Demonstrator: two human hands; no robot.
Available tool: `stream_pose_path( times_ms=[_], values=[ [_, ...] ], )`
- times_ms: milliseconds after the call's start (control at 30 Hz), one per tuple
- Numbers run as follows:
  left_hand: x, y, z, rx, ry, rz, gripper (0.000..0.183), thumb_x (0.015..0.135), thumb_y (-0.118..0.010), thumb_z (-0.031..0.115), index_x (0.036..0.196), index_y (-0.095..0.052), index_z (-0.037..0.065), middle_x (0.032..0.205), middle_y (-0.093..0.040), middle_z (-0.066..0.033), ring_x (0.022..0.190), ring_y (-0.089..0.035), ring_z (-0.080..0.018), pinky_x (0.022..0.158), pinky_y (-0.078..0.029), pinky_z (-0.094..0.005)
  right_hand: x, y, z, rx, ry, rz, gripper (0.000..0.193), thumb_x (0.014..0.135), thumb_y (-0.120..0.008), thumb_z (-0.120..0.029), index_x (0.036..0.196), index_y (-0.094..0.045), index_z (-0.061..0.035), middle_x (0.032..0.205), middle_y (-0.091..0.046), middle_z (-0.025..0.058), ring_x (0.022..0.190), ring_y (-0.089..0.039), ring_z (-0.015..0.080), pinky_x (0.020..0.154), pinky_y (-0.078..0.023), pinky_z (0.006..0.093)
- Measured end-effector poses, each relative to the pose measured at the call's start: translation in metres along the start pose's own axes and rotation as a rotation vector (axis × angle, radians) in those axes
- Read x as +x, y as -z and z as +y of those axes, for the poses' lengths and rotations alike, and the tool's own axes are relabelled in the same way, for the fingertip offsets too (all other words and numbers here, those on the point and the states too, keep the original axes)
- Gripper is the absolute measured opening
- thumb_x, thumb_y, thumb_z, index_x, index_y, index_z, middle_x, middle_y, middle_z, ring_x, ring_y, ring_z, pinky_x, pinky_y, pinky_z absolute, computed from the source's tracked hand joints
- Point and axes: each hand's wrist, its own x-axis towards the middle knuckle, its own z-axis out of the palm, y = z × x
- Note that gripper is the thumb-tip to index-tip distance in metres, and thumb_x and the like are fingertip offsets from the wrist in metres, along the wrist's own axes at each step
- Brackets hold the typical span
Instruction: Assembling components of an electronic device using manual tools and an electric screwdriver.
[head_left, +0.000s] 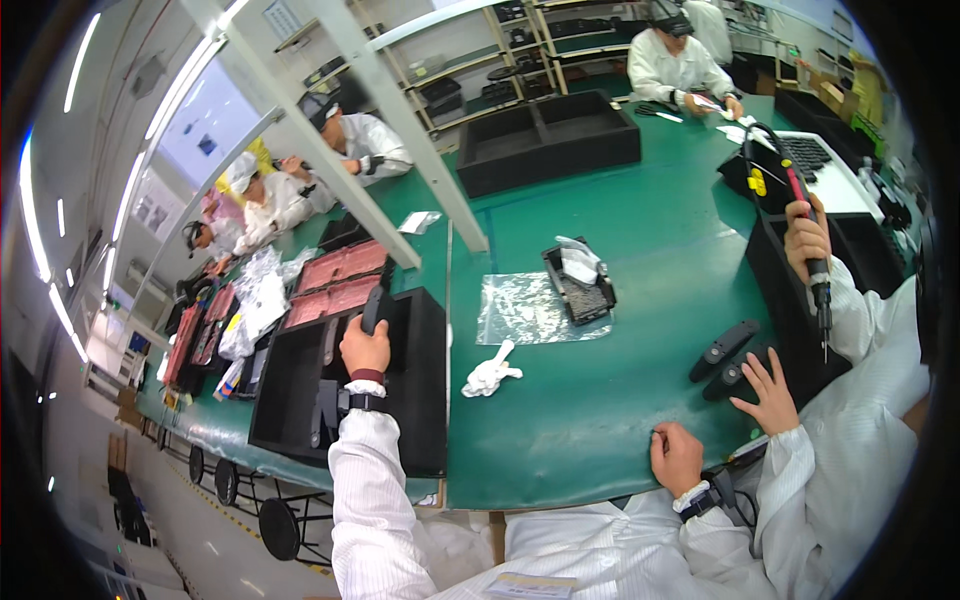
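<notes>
My left hand (365, 350) is wrapped round a slim black handheld device (376, 308). It is over the black foam box (425, 400), whose compartments are open at the top. Another black device (325, 412) stands in that box beside my left wrist. My right hand (678, 455) rests closed on the green mat near the table's front edge; a tiny dark bit shows at its fingers, too small to name. To its upper right lie two black devices (725, 350), the nearer one partly under a co-worker's spread left hand (770, 395).
The co-worker at right holds up an electric screwdriver (820, 290). A crumpled white glove (491, 371), a clear plastic bag (515, 308) and a black tray with small parts (580, 285) lie mid-table. A white metal post (440, 180) rises behind the box. A large black bin (550, 145) stands farther back.
</notes>
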Motion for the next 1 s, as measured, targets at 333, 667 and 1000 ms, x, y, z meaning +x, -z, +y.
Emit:
stream_pose_path(
  times_ms=[333, 667, 1000],
  values=[
    [0.027, -0.09, -0.098, 0.097, -0.067, -0.077, 0.055, 0.079, -0.078, 0.029, 0.116, -0.063, -0.009, 0.112, -0.067, -0.0276, 0.107, -0.064, -0.0399, 0.097, -0.048, -0.0423, 0.0, 0.003, 0.004, -0.06, 0.081, 0.038, 0.007, 0.084, -0.065, -0.011, 0.09, -0.065, -0.0074, 0.081, -0.067, 0.0102, 0.074, -0.066, 0.0306, 0.066, -0.053, 0.0404],
    [0.022, -0.102, -0.103, -0.058, -0.052, -0.176, 0.039, 0.081, -0.076, 0.018, 0.111, -0.067, -0.006, 0.107, -0.07, -0.0227, 0.099, -0.067, -0.0348, 0.09, -0.05, -0.04, -0.005, 0.004, 0.005, -0.092, 0.077, 0.01, 0.007, 0.086, -0.061, -0.014, 0.09, -0.06, -0.0087, 0.082, -0.064, 0.0062, 0.073, -0.065, 0.0269, 0.064, -0.052, 0.0394],
    [0.028, -0.106, -0.112, -0.121, 0.005, -0.213, 0.057, 0.087, -0.072, 0.034, 0.119, -0.06, -0.011, 0.119, -0.064, -0.027, 0.111, -0.062, -0.0368, 0.099, -0.046, -0.04, -0.002, 0.003, 0.008, -0.045, 0.072, -0.01, 0.009, 0.086, -0.061, -0.014, 0.093, -0.06, -0.0078, 0.081, -0.065, 0.0086, 0.072, -0.065, 0.0294, 0.063, -0.052, 0.0411]
  ],
)
